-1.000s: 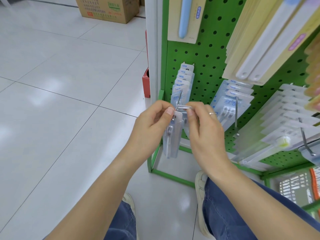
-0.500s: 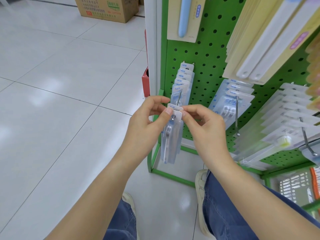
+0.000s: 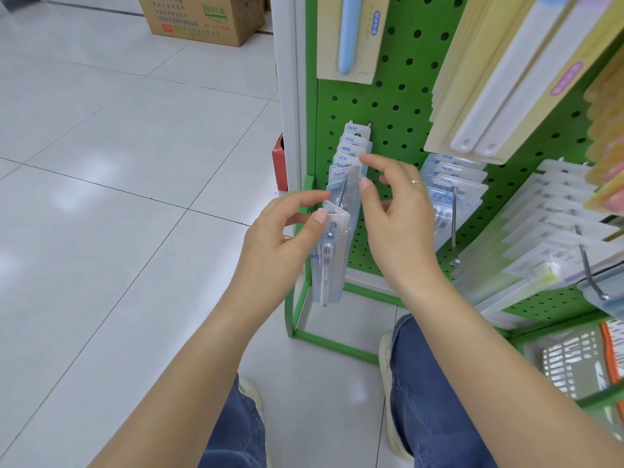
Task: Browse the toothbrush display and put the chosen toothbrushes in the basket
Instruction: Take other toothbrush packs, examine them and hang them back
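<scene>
A: Where does the one view sit?
B: On the person's head, looking forward and steeply down, close to the green perforated metal display panel (image 3: 398, 106) on the right.
A: And further off?
B: Glossy white floor tiles (image 3: 118, 163) stretch left, with a brown cardboard box (image 3: 202, 18) far away.

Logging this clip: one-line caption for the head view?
Left hand pinches the front packet on a pegboard hook; right hand hovers open.
</scene>
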Demonstrator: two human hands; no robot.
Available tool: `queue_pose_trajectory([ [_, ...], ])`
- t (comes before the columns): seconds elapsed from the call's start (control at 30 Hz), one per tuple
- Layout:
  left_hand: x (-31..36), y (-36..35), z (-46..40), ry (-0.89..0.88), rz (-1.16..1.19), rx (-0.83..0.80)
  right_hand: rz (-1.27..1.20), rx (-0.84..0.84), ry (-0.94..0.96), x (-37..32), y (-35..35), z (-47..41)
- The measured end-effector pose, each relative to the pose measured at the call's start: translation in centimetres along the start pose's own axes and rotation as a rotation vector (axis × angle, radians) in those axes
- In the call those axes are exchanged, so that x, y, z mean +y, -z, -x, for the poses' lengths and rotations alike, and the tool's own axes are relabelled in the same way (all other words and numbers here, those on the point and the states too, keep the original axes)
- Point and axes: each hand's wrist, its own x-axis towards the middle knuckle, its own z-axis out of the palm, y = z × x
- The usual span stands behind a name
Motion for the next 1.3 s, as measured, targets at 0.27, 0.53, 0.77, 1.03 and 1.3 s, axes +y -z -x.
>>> queue_pose_trajectory([
  [0.27, -0.1, 0.0, 0.0, 0.018, -0.003, 0.007, 0.034, -0.014, -0.017, 0.0, -0.3, -0.4],
  [0.53, -0.2, 0.0, -0.1, 0.019, -0.018, 0.000, 0.166, -0.039, 0.080, -0.2, -0.5, -0.4],
  [0.77, -0.3, 0.1, -0.1, 0.023, 0.007, -0.013, 0.097, -0.109, -0.021, -0.4, -0.2, -0.9],
  [1.03, -0.3, 0.0, -0.1, 0.022, 0.019, 0.002, 0.359, -0.140, 0.142, -0.6, 0.6, 0.4],
  [1.3, -0.5, 0.2, -0.1, 0.002, -0.013, -0.009, 0.886, -0.257, 0.215, -0.3, 1.7, 3.2],
])
